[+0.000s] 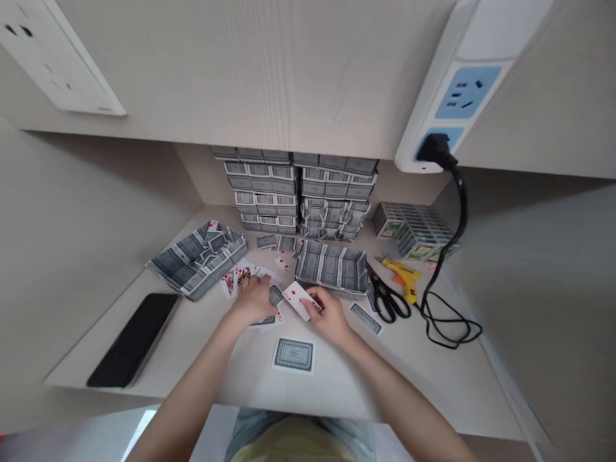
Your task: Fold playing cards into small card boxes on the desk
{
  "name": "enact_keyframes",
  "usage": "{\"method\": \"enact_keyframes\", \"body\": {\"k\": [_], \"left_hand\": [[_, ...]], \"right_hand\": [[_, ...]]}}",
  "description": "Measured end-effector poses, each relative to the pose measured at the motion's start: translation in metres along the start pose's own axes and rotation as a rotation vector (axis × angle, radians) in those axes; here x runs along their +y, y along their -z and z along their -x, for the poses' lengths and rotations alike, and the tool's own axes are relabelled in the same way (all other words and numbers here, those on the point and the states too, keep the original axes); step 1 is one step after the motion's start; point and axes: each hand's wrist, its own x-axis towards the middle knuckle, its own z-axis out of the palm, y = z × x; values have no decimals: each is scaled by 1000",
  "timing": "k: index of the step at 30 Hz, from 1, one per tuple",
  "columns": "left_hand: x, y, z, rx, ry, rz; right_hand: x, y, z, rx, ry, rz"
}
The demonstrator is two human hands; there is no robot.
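Note:
My right hand (329, 314) is closed on a playing card (297, 299), a red diamond card with its face up. To its left, my left hand (252, 299) lies over a loose spread of cards, fingers apart and touching them. Face cards (231, 280) show beyond its fingertips, and parts of the cards beneath it are hidden. A single card lies back up (294, 355) in front of both hands. Just behind my right hand stands an open box made of playing cards (332, 266). A second card-made tray (199, 256), holding folded pieces, sits at the left.
Stacked card-made boxes (267, 192) stand against the back wall. At the right are black-handled scissors (389, 300), a yellow glue gun (407, 277) with its coiled cord (452, 340), and packs of cards (416, 228). A black phone (135, 340) lies at the left. A power strip (455, 90) hangs above.

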Motion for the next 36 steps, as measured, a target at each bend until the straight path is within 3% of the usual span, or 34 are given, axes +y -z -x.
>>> {"method": "enact_keyframes", "body": {"k": [4, 7, 10, 13, 17, 20, 24, 32, 36], "left_hand": [[-9, 4, -9, -76, -89, 85], [-7, 10, -13, -35, -130, 144], [2, 13, -18, 129, -106, 235], [12, 7, -23, 383, -66, 363], [18, -4, -18, 670, -216, 558], [19, -5, -9, 745, -302, 596], [21, -3, 0, 647, -321, 677], [28, -4, 6, 379, -728, 738], [28, -5, 6, 285, -786, 680]], "right_hand": [[3, -5, 1, -78, -135, -205], [4, -5, 0, -199, -333, -496], [1, 0, -3, -388, -429, -683], [-3, 6, -6, -572, -454, -758], [0, 11, -9, -581, -471, -872], [5, 13, -12, -563, -485, -917], [7, 15, -15, -555, -507, -918], [11, 23, -17, -405, -510, -956], [12, 26, -18, -372, -518, -1000]]}}
